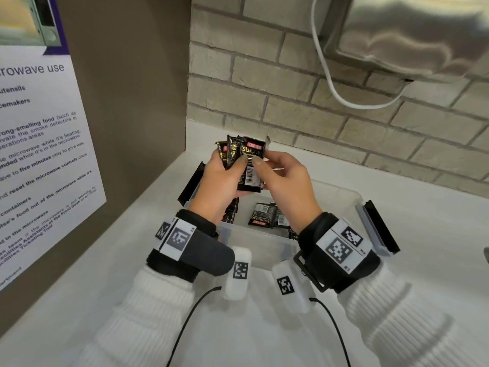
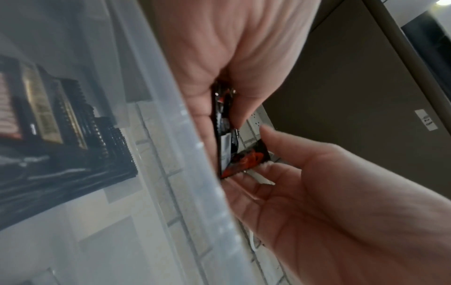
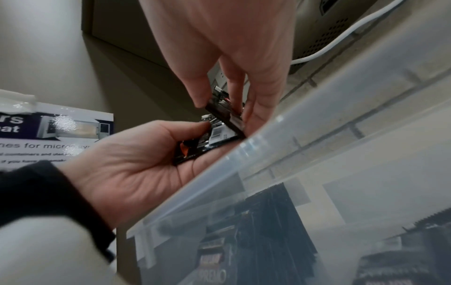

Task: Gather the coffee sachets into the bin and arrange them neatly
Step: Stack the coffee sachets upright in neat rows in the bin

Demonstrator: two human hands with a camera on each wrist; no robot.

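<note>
Above the clear plastic bin point(image 1: 341, 197), my left hand point(image 1: 225, 178) grips a fanned bundle of several black Kopiko coffee sachets point(image 1: 251, 160). My right hand point(image 1: 280, 176) pinches the front sachet of that bundle between thumb and fingers. More sachets point(image 1: 264, 218) lie loose on the bin floor, partly hidden by my wrists. In the left wrist view the held sachets point(image 2: 225, 142) sit edge-on between both hands, beside the bin wall point(image 2: 195, 173). The right wrist view shows the same bundle point(image 3: 214, 135) in my left palm point(image 3: 134, 164), with my right fingers point(image 3: 258, 108) on it.
The bin stands on a white counter point(image 1: 264, 327) in a corner. A brown panel with a microwave notice point(image 1: 39, 154) is on the left and a brick wall point(image 1: 344, 128) behind. A white cable point(image 1: 328, 75) hangs from a metal appliance point(image 1: 412, 35). Black latches point(image 1: 381, 226) flank the bin.
</note>
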